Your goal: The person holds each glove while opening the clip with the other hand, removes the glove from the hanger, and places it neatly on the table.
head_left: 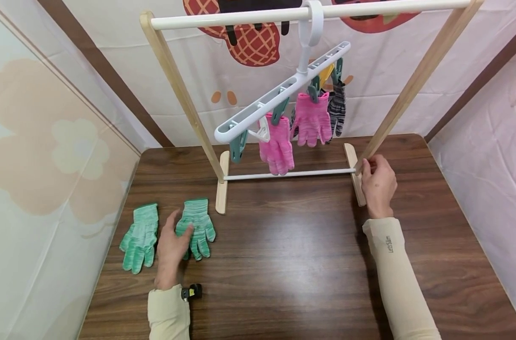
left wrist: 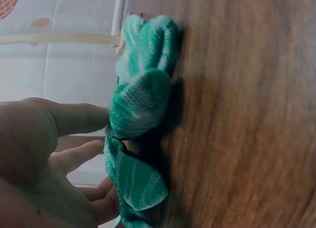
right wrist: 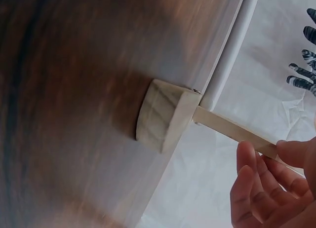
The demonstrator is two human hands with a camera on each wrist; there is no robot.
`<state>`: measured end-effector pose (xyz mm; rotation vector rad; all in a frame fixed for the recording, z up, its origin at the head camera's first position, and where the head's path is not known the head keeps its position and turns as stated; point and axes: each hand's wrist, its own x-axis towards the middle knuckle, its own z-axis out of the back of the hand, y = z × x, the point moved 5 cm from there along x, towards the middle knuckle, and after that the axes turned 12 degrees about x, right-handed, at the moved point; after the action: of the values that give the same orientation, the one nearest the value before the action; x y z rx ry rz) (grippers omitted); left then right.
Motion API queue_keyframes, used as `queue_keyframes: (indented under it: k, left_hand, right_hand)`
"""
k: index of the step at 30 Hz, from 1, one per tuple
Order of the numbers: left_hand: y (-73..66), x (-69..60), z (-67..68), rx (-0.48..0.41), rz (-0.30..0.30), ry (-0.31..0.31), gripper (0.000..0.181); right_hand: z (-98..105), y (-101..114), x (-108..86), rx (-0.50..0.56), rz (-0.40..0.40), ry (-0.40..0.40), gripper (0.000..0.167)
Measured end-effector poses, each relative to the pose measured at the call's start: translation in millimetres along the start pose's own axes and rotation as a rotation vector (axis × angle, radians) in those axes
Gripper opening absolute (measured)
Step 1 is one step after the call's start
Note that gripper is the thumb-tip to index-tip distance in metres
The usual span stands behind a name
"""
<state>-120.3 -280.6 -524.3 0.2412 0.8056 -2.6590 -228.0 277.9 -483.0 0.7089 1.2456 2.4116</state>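
My left hand (head_left: pixel 171 243) is at the near glove of two green knitted gloves, its thumb over this right-hand green glove (head_left: pixel 198 222). In the left wrist view the fingers (left wrist: pixel 76 156) are fairly straight against the bunched glove (left wrist: pixel 140 102), not curled round it. The other green glove (head_left: pixel 140 238) lies flat to the left. My right hand (head_left: pixel 379 182) pinches the lower part of the rack's right wooden upright (head_left: pixel 394 118), thumb on one side and fingertips on the other, just above the wooden foot (right wrist: pixel 168 114).
A white clip hanger (head_left: pixel 279 97) hangs slanted from the rack's top bar (head_left: pixel 241 19). Clipped on it are a pink glove (head_left: pixel 277 146), a second pink glove (head_left: pixel 312 118) and a dark grey striped glove (head_left: pixel 338 108). The rack's low white bar (head_left: pixel 292 174) runs near the table's back.
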Motion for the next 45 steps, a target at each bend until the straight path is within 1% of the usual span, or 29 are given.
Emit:
queue_keyframes:
  k: [2,5,7,12,17,23,27,31,42,44,45]
  left_hand:
    - [0.8,1.2,0.4,0.070,-0.009,-0.021,0.066]
    - [3.6,2.0,0.6,0.168,0.005,-0.053,0.063]
    - [5.8,2.7,0.3,0.204,0.019,-0.069,0.061]
    - [7.3,2.7,-0.7,0.246,0.033,-0.097,0.059]
    - [5.2,1.4,-0.4,0.257,0.029,-0.113,0.059]
    - [2.0,1.1,-0.7,0.280,0.029,-0.094,0.058]
    - [-0.5,1.3,-2.1,0.305,0.021,-0.068,0.059]
    - [-3.6,0.7,-2.7,0.308,0.017,-0.057,0.060]
    - [-8.2,-2.2,-2.0,0.247,0.003,-0.099,0.059]
    - [-10.1,-3.9,-1.3,0.235,-0.003,-0.122,0.057]
    - [-11.6,-5.4,-0.6,0.225,-0.014,-0.147,0.055]
  right_hand:
    - [0,1,0.3,-0.003,0.004,0.002,0.030]
    - [-1,1,0.5,-0.008,0.006,0.010,0.030]
    - [-1,1,0.5,-0.010,0.006,0.016,0.029]
    - [-2,1,0.3,-0.019,0.010,0.020,0.029]
    - [-1,1,-0.2,-0.023,0.010,0.016,0.028]
    - [0,0,0.0,-0.019,-0.003,0.017,0.028]
    - [0,-1,0.1,-0.023,-0.013,0.024,0.030]
    - [-1,-2,-0.2,-0.025,-0.021,0.027,0.030]
    - [-2,0,-0.6,-0.031,-0.027,0.031,0.030]
    - [-2,0,-0.7,-0.031,-0.027,0.031,0.031]
    - [-2,0,-0.8,-0.028,-0.025,0.030,0.030]
